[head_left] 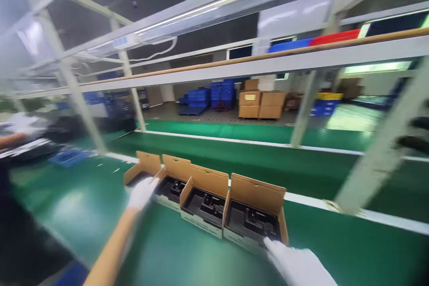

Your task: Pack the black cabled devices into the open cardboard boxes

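Observation:
Several open cardboard boxes stand in a row on the green bench, each with a black moulded tray inside. My left hand, in a white glove, rests flat on the near edge of the leftmost box, next to the second box. My right hand, also gloved, touches the near right corner of the rightmost box with its fingertips. The third box sits between, untouched. Neither hand grips anything that I can see.
A white strip edges a green conveyor belt behind the boxes. White frame posts rise at right and left. Another person's gloved hand and forearm work at far left. Blue crates and brown cartons stand in the background.

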A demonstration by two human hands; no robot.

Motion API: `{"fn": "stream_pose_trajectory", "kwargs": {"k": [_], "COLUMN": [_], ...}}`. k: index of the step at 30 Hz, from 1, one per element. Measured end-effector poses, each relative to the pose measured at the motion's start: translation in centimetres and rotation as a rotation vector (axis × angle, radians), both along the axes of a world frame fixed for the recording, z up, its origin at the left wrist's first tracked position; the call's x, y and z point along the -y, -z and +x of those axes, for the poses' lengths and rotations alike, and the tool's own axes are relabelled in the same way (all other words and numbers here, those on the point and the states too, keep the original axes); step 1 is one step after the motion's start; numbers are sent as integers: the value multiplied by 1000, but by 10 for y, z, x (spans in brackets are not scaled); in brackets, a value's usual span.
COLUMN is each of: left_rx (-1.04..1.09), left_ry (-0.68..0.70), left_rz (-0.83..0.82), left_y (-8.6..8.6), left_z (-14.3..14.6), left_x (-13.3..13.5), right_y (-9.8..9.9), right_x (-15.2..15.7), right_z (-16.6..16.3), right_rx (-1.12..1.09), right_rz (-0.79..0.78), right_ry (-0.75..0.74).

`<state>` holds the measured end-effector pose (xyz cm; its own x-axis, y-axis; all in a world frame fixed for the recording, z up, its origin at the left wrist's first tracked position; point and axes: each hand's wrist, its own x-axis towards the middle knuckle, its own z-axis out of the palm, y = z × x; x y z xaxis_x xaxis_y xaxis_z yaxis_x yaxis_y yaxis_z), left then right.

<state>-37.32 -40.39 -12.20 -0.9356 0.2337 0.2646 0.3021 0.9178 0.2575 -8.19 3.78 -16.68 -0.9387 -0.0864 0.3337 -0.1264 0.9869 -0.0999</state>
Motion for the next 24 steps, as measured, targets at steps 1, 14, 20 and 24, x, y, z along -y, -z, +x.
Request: {"fn": "stream_pose_trajectory", "kwargs": {"k": [1,14,20,24], "left_rx": [1,-85,-161,-163], "left_ry": [45,399,65,425], "left_rz": [-10,-122,189,309], "left_y": [0,9,-29,-22], "left_z": [11,128,208,286], "left_x": [-10,-179,-264,-331], "right_y": [-8,-55,-82,-89], "right_x": [-9,-182,-236,-276], "right_z": [7,117,183,251], "right_rx": [18,197,130,102], "right_rz": [31,86,30,-9], "right_ry": [25,273,443,638]}}
